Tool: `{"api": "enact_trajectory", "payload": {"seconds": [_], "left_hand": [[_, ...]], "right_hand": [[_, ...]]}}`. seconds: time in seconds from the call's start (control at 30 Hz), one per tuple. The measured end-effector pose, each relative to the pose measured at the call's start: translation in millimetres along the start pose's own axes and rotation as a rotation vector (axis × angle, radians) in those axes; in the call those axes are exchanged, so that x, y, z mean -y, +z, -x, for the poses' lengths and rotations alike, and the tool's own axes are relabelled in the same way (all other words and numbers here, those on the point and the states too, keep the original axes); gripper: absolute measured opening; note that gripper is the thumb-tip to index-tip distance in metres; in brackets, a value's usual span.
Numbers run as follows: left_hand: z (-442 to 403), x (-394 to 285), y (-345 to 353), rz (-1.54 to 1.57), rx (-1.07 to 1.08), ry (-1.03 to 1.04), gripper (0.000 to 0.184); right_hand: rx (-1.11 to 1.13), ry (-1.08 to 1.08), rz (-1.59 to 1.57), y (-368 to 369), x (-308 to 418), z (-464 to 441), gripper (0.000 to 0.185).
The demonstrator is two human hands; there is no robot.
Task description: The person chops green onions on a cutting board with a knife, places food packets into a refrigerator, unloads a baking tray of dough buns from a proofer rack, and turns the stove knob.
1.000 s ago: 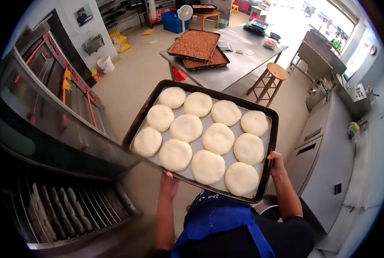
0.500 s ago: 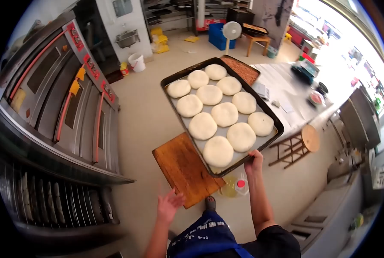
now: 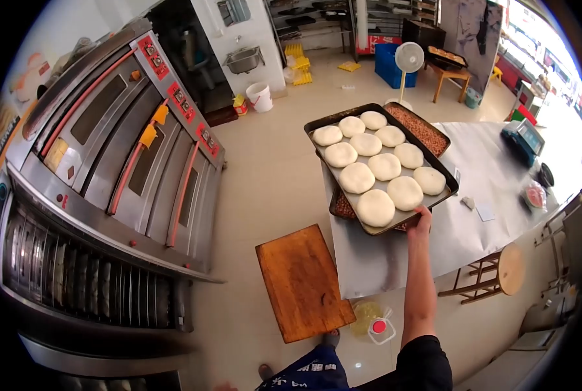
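Note:
My right hand [image 3: 421, 220] grips the near rim of a dark baking tray [image 3: 446, 193]. Several round, flattened pieces of pale dough [image 3: 376, 208] lie in rows on it. The tray is over the metal worktable [image 3: 395, 260]; whether it rests there I cannot tell. Beside and partly beneath it are a tray of reddish-brown bits [image 3: 418, 130] and another dark tray [image 3: 343, 207], mostly covered. Only a blurred sliver of my left hand [image 3: 226, 387] shows at the bottom edge, away from the tray, its fingers not readable.
A wooden board [image 3: 304, 280] stands low before me, with an oil jug [image 3: 372, 322] beside it. To the left is a deck oven [image 3: 134, 156] above a rack of trays [image 3: 89, 280]. A stool [image 3: 509, 268] is right of the table; a fan [image 3: 409, 58] stands behind.
The dough tray has moved away from me to above the worktable, still in my right hand. My left hand has dropped back to the bottom edge. The view has shifted.

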State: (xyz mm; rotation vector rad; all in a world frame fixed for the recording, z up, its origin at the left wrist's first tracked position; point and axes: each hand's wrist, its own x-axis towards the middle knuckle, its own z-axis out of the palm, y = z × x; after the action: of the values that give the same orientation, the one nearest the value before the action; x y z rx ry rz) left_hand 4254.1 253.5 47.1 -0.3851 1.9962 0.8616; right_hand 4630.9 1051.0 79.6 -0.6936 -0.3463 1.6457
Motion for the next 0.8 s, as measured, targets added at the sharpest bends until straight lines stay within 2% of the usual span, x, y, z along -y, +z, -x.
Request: {"api": "enact_trajectory", "payload": {"seconds": [0.07, 0.13, 0.17, 0.23, 0.4, 0.47, 0.53, 0.57, 0.6, 0.63, 0.67, 0.7, 0.77, 0.8], "left_hand": [[19.1, -11.8, -3.7, -0.066, -0.066, -0.087, 0.055], [51.3, -37.3, 7.1, -0.26, -0.079, -0.205, 0.063], [36.0, -26.5, 1.2, -0.26, -0.082, -0.213, 0.063], [-2.1, -11.7, -12.2, -0.202, -0.014, -0.153, 0.057], [-45.9, -19.8, -25.9, -0.288, -0.054, -0.039, 0.045], [-62.8, -14.3, -30.9, -0.27, -0.022, 0.025, 0.041], [-71.5, 5.5, -18.4, -0.224, -0.018, 0.062, 0.037], [-80.9, 35.4, 0.3, -0.236, 0.069, 0.236, 0.037], [-91.8, 67.7, 15.3, -0.235, 0.157, 0.41, 0.037], [-69.3, 67.6, 39.1, -0.046, 0.012, 0.083, 0.038], [-88.8, 108.2, 50.7, -0.387, -0.042, 0.147, 0.03], [-53.7, 104.6, 73.3, 0.004, -0.13, -0.148, 0.042], [-17.2, 125.4, 91.2, -0.023, -0.174, -0.24, 0.052], [-10.4, 143.5, 102.7, 0.024, -0.18, -0.248, 0.052]], "right_hand": [[-0.018, 0.035, -0.02, -14.5, 5.3, -7.7, 0.042], [-0.028, 0.072, -0.03, -20.0, 15.4, -7.2, 0.043], [-0.03, 0.088, -0.032, -18.9, 22.1, -6.0, 0.047], [-0.044, 0.104, -0.021, -28.3, 29.5, -9.8, 0.057], [-0.033, 0.149, -0.03, -26.7, 41.8, -3.2, 0.053], [-0.036, 0.038, -0.054, -22.4, 41.8, -2.0, 0.057], [-0.251, -0.126, 0.265, -65.7, 54.9, -18.5, 0.055], [0.097, -0.416, 0.958, -185.5, 76.0, -78.6, 0.056], [-0.134, -0.669, 0.803, -245.1, 80.7, -102.4, 0.055], [-0.232, -0.728, 0.829, -212.6, 105.9, -86.2, 0.051], [-0.123, -0.781, 0.778, -212.8, 140.0, -89.9, 0.048], [-0.171, -0.852, 0.935, -162.6, 133.9, -44.6, 0.046], [-0.157, -0.937, 1.034, -118.8, 101.5, 6.2, 0.046], [-0.118, -0.873, 1.042, -111.9, 76.0, 27.3, 0.047]]}}
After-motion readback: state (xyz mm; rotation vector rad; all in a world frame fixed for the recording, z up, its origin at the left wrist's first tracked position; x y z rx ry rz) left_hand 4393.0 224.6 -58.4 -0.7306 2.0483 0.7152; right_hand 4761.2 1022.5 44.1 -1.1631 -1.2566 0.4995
